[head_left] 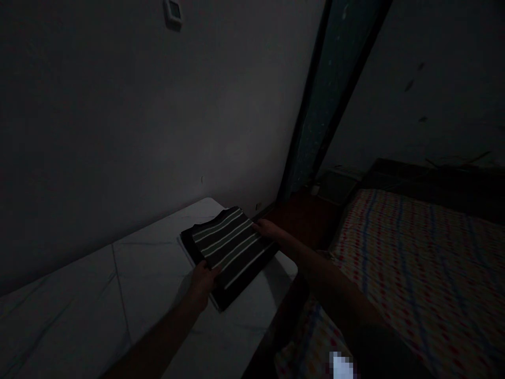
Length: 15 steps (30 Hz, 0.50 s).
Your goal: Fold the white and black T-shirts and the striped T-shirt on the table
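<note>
Dim room, grey wall (138,131) ahead. My left hand (203,279) and right hand (267,228) touch the edges of a folded black garment with pale stripes (231,255), though I cannot tell whether they grip it; it lies on a white sheet-covered surface (79,310), with a red-and-blue patterned bedcover (410,273) at three o'clock.

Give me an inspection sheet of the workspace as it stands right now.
Surface: white padded top with seams, dimly lit.
Job's things: folded striped garment, dark with pale stripes, lying on the top.
Clutter: small white item on the floor beyond the top.
Hands: left hand at the garment's near edge, right hand at its far edge; grip unclear.
Cables: nothing seen.
Surroundings: patterned bed to the right, wall with a wall device, dark door frame.
</note>
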### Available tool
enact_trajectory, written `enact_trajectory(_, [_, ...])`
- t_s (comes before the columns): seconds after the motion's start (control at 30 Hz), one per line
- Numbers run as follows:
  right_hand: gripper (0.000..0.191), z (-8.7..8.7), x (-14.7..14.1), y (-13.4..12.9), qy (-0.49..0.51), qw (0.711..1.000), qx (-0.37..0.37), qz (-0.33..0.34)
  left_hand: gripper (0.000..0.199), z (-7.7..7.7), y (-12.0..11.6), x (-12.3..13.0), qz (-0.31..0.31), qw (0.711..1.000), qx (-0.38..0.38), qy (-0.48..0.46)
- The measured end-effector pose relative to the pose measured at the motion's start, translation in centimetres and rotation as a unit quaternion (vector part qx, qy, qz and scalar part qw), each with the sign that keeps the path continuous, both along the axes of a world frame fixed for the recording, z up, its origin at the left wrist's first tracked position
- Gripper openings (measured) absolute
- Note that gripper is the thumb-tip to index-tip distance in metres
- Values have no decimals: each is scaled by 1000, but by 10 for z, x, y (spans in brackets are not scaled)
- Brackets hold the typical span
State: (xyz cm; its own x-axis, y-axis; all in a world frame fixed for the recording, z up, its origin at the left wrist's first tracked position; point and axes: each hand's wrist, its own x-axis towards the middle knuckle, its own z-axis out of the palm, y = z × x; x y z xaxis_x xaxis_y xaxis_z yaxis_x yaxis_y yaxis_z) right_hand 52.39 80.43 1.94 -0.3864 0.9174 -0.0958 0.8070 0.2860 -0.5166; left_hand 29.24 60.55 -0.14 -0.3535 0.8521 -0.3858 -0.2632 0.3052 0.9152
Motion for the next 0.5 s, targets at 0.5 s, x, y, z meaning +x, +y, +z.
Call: enact_trajectory(0.5, [42, -12, 4, -11, -35, 996, 67, -43, 48, -12, -4, -21, 62, 953, 119, 270])
